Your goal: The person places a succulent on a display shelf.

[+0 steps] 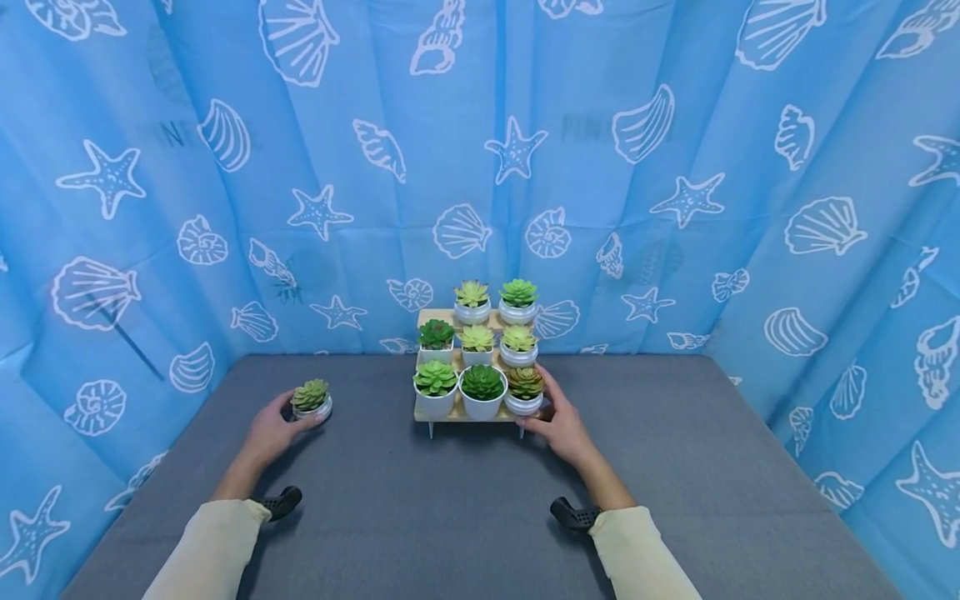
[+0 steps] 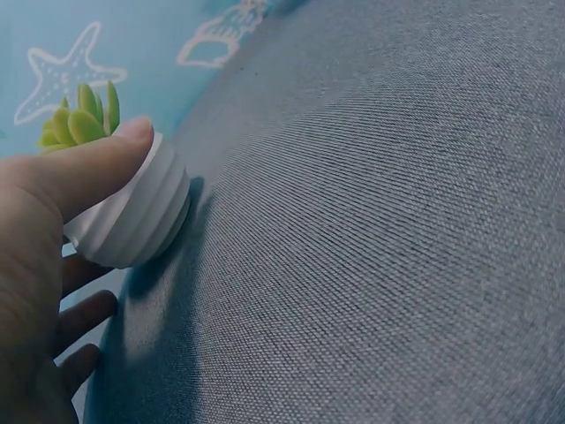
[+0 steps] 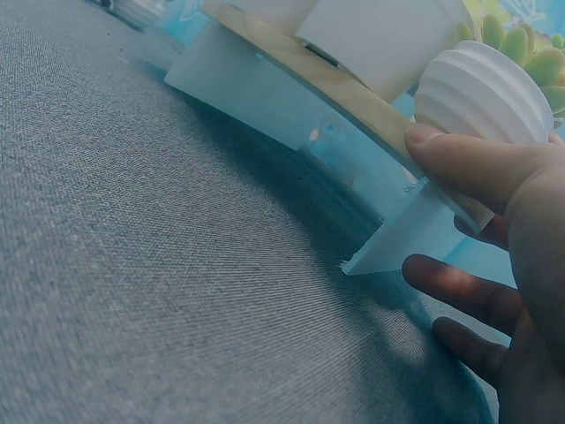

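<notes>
My left hand (image 1: 274, 429) pinches a small potted succulent (image 1: 312, 398) at the left of the table. Its white, spirally ribbed pot (image 2: 146, 212) sits low over the grey cloth, with the thumb across its near side. My right hand (image 1: 561, 427) is at the right end of a tiered wooden plant stand (image 1: 467, 419). It grips a reddish-green succulent (image 1: 525, 382) in a white ribbed pot (image 3: 481, 93) on the lowest tier. The right thumb lies along the pot's base by the board's front edge; other fingers reach behind the pot and below the board.
Several more potted succulents fill the stand, among them a dark green one (image 1: 483, 383) and a bright green one (image 1: 436, 380) on the lowest tier. Pale legs (image 3: 397, 230) hold the stand up on the grey table (image 1: 375, 517). A blue shell-print curtain (image 1: 480, 125) hangs behind.
</notes>
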{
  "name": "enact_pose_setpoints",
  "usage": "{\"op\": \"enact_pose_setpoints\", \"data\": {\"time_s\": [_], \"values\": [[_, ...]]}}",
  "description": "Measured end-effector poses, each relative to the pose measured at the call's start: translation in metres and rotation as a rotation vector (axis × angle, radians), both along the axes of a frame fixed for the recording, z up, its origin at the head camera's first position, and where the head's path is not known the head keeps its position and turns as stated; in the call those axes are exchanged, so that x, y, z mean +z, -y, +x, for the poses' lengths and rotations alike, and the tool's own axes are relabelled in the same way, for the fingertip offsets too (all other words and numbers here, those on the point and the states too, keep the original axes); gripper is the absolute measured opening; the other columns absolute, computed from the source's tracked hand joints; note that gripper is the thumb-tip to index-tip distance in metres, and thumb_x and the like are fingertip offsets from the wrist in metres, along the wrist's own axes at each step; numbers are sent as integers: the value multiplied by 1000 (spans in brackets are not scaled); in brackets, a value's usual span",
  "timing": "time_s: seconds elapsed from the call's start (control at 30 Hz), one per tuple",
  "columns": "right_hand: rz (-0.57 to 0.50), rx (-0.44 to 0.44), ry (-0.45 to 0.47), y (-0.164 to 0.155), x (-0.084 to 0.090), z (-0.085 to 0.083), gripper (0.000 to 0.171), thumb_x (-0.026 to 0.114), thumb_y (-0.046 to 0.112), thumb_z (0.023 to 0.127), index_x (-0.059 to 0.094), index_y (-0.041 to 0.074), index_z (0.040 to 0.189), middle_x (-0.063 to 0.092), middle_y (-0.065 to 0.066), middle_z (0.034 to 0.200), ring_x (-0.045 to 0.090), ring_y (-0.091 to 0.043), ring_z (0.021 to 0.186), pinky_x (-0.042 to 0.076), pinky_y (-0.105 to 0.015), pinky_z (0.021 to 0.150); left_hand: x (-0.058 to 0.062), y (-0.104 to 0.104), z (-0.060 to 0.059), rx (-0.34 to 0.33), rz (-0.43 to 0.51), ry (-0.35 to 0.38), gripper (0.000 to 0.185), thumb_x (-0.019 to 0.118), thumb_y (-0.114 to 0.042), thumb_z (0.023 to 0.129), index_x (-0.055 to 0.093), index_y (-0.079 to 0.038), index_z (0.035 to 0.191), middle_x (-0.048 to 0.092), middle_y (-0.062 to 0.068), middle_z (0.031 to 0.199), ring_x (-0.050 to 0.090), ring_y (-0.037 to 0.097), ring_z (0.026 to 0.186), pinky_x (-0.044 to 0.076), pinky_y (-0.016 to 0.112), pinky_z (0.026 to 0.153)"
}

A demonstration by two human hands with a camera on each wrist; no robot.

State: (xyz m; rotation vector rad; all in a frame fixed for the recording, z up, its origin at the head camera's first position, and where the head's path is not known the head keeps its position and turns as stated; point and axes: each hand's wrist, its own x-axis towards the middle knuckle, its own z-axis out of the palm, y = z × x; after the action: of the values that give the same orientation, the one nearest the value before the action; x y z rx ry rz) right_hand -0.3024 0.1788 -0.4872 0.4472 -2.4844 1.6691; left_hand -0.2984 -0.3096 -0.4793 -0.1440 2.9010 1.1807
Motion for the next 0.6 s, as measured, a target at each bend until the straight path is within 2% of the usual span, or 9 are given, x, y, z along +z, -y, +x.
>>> {"op": "enact_pose_setpoints", "data": {"time_s": [0.3, 0.6], "values": [[11, -4, -4, -1, -1, 0, 94, 80, 9, 81, 25, 26, 154, 51, -19, 137, 60, -28, 95, 48, -38, 78, -1, 0, 2, 40, 4, -2, 99, 67, -58, 84, 28, 8, 147, 30, 34, 146, 26, 51, 134, 25, 62, 105], [-4, 10, -31, -1, -2, -1, 94, 81, 8, 80, 26, 26, 154, 51, -20, 137, 60, -28, 97, 48, -38, 78, -2, -2, 3, 73, 2, -40, 96, 69, -57, 83, 34, 7, 145, 35, 33, 144, 30, 50, 133, 27, 62, 104]]}}
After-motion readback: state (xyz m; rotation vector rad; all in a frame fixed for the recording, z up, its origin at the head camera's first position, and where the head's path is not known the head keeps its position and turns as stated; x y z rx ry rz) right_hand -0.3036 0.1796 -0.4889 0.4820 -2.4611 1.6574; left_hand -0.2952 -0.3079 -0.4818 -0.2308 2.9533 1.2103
